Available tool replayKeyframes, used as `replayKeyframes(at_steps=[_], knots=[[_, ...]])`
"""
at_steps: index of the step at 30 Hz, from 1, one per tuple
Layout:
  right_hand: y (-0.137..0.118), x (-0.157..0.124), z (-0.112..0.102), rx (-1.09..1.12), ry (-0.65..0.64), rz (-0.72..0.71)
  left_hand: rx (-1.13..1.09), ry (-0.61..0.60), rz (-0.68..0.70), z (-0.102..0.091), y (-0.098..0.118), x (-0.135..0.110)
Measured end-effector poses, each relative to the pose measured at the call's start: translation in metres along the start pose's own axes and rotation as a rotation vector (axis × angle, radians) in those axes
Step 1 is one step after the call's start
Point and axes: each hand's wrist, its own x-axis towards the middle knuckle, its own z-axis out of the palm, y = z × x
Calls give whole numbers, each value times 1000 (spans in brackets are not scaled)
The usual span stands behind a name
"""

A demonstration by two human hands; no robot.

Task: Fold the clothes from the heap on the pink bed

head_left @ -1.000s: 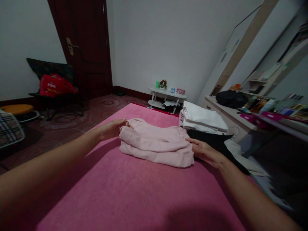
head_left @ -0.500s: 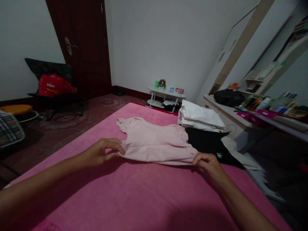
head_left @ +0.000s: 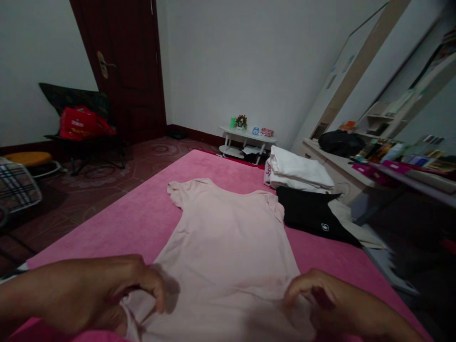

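Note:
A pale pink T-shirt [head_left: 231, 242] lies spread over the pink bed cover [head_left: 142, 218], its neck and short sleeves at the far end. Its lower end reaches the bottom edge of the view. My left hand [head_left: 117, 289] is closed on the shirt's lower left side, with a fold of cloth bunched between thumb and fingers. On the opposite side my right hand [head_left: 324, 299] grips the lower right edge; its thumb is mostly hidden. Beside the right sleeve lies a black folded garment [head_left: 309, 213] with a small white logo.
Folded white clothes [head_left: 299, 168] are stacked at the bed's far right corner, near a cluttered dresser [head_left: 327, 166]. A low white table [head_left: 245, 135] stands by the wall. On the left are a chair with a red bag [head_left: 83, 123] and a yellow stool [head_left: 28, 158].
Both hands have come nearer to me, drawing the shirt's lower end along. The shirt, bunched short before, is now stretched out long and flatter. The black garment and white stack have stayed put.

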Motion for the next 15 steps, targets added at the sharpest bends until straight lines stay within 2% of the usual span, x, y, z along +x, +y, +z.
replayKeyframes(at_steps=[2, 3, 4, 6, 9, 11, 13, 15], knots=[[-12, -8, 1, -29, -26, 7, -154, -243, -69, -9, 10, -1], [-17, -11, 1, -31, -25, 10, -210, -306, -111, -14, 13, -1], [-20, -13, 0, -30, -16, 12, -241, -307, -138, -18, 15, 1], [-23, -12, -1, -16, 0, 16, -245, -225, -135, -23, 17, 8], [-21, 0, -1, 32, 70, 20, -145, -15, -49, -19, 12, 27], [-16, 13, -2, 11, 197, 13, -39, 82, 8, -14, 6, 44], [-9, 25, -6, -105, 381, 5, 112, 166, 27, -10, -5, 60], [1, 34, -15, -269, 561, 22, 304, 322, -74, -9, -20, 73]])
